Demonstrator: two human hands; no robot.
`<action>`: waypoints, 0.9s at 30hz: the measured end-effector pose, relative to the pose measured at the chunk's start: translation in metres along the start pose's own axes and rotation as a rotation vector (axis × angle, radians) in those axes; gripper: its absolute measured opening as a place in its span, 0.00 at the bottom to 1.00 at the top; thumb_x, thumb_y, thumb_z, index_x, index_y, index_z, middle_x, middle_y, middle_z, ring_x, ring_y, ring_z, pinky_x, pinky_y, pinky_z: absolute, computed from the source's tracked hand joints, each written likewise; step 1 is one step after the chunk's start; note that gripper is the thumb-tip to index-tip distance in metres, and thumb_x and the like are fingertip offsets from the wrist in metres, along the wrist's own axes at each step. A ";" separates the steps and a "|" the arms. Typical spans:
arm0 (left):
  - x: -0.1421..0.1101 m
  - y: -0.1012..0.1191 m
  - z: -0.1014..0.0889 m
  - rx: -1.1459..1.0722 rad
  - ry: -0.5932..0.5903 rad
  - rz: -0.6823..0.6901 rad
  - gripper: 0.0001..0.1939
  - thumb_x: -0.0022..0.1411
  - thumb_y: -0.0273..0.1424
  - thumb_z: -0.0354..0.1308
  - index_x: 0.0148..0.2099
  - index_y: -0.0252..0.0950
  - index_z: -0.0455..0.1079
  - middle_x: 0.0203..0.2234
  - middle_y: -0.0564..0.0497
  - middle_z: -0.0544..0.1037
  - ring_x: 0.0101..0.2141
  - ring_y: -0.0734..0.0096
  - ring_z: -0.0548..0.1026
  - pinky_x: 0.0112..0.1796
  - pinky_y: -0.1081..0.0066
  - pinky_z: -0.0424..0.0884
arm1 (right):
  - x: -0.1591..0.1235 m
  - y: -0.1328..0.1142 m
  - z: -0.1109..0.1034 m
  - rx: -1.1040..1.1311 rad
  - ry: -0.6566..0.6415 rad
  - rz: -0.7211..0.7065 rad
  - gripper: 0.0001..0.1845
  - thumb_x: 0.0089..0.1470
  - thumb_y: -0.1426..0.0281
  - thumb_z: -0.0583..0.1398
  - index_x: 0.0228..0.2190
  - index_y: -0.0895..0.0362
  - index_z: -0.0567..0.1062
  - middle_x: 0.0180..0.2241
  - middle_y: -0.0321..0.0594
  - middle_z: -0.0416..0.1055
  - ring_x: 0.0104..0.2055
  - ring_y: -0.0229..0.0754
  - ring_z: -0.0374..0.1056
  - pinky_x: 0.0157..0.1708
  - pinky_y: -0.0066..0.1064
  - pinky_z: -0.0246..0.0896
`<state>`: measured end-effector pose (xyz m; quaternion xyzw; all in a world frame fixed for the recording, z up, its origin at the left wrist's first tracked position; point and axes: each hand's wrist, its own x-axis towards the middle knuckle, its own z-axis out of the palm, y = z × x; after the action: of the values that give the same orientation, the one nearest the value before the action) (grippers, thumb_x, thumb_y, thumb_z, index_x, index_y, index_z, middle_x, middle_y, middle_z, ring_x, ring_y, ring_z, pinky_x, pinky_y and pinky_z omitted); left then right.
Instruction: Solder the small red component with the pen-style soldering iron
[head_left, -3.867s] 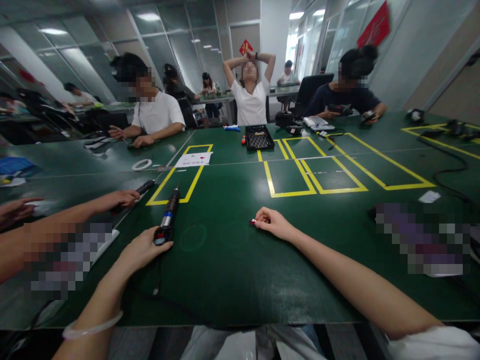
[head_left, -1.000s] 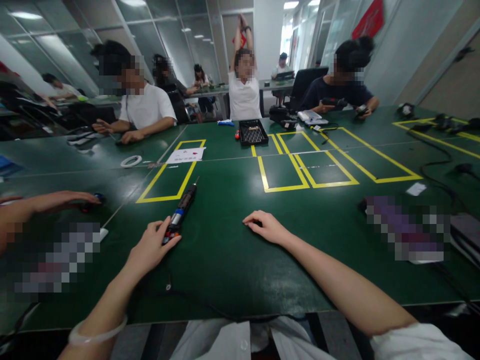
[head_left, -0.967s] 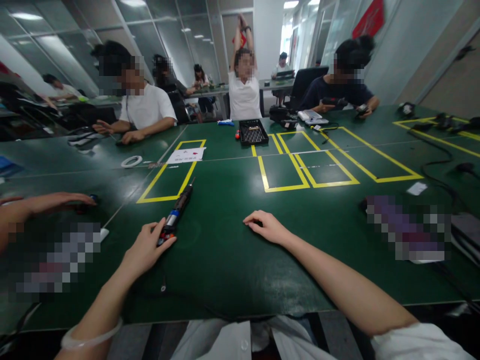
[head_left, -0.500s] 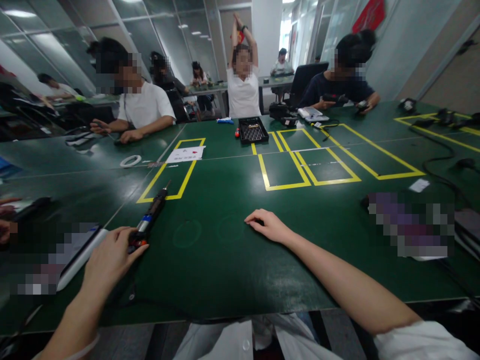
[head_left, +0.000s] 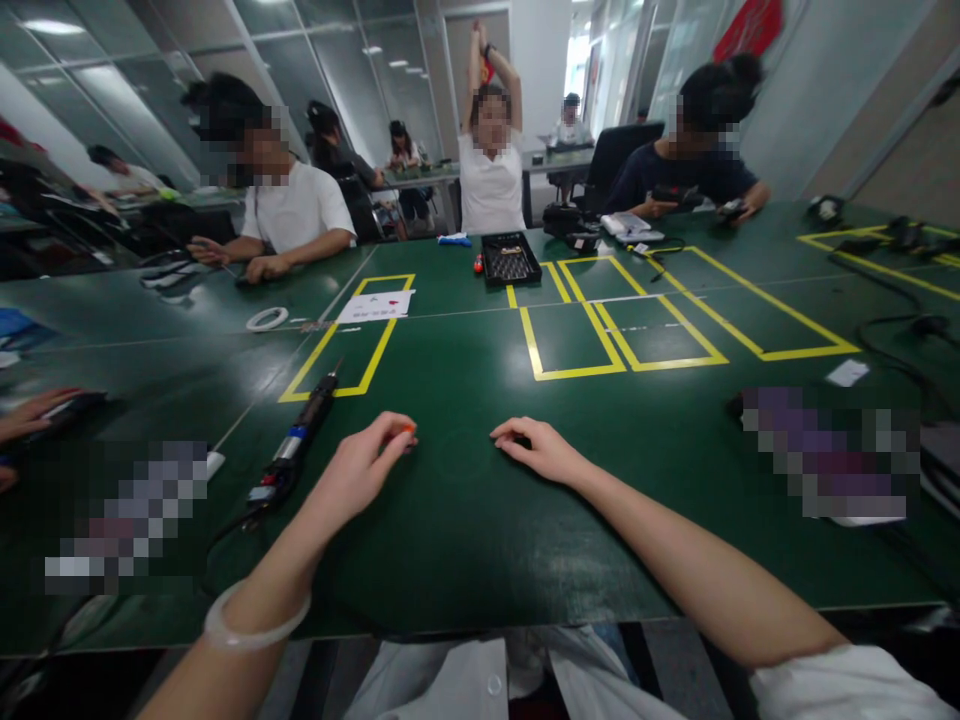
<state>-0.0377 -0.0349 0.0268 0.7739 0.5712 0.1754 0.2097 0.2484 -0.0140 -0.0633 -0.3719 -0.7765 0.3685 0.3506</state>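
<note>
Corded pen-shaped tool (head_left: 292,440) lying apart from both hands, at the left of a green table (head_left: 465,540), as viewed from the head. By the table, most of the foreground is filled. At its far side, an arms-raised co-worker (head_left: 491,188) is seen in the middle, a white-shirted co-worker (head_left: 300,212) to the left and a dark-sleeved co-worker (head_left: 645,182) to the right. Yellow taped outlines (head_left: 581,375) are marked on the surface. The right hand (head_left: 546,450) is rested on the table, its fingers loosely curled; whether anything is enclosed by them cannot be told. The left hand (head_left: 367,455) is positioned across a gap from it, near the tool, with a pale bracelet (head_left: 255,637) worn above the wrist; its thumb and forefinger are pinched together. The tool is laid diagonally, its narrow tip directed toward the far side; the near border of the leftmost outline (head_left: 351,393) is crossed by its forward part, and a cord (head_left: 225,529) is led from its rear. Farther off, a black tray (head_left: 511,281) is placed, with small things (head_left: 510,250) contained in it, and a sheet of paper (head_left: 379,306) is laid across the leftmost outline. A white ring (head_left: 257,325) is set to the left of the paper. Smallest, an orange-red item (head_left: 409,429) is gripped between the left fingertips; it is mostly hidden by them, and its shape cannot be made out.
</note>
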 end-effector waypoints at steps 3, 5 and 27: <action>0.028 0.030 0.030 -0.294 -0.189 0.072 0.19 0.65 0.43 0.43 0.49 0.37 0.66 0.34 0.51 0.74 0.34 0.70 0.72 0.39 0.68 0.69 | -0.001 0.002 -0.001 0.124 -0.002 0.028 0.11 0.57 0.70 0.58 0.43 0.58 0.73 0.35 0.39 0.74 0.36 0.38 0.69 0.40 0.32 0.63; 0.041 0.041 0.047 -0.447 -0.307 0.068 0.20 0.64 0.42 0.46 0.51 0.36 0.66 0.32 0.52 0.72 0.31 0.73 0.70 0.37 0.69 0.69 | -0.001 0.004 0.000 0.210 0.007 0.058 0.12 0.56 0.68 0.59 0.43 0.58 0.72 0.33 0.37 0.73 0.34 0.37 0.68 0.37 0.30 0.64; 0.049 0.043 0.097 -0.697 -0.194 0.076 0.13 0.59 0.39 0.56 0.41 0.35 0.66 0.29 0.53 0.72 0.31 0.75 0.71 0.37 0.71 0.68 | 0.002 0.006 0.001 0.278 0.100 0.091 0.13 0.55 0.63 0.60 0.38 0.57 0.68 0.30 0.35 0.68 0.30 0.35 0.64 0.31 0.26 0.60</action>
<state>0.0604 -0.0116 -0.0312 0.6895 0.4254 0.2931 0.5076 0.2484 -0.0101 -0.0680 -0.3723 -0.6820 0.4691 0.4198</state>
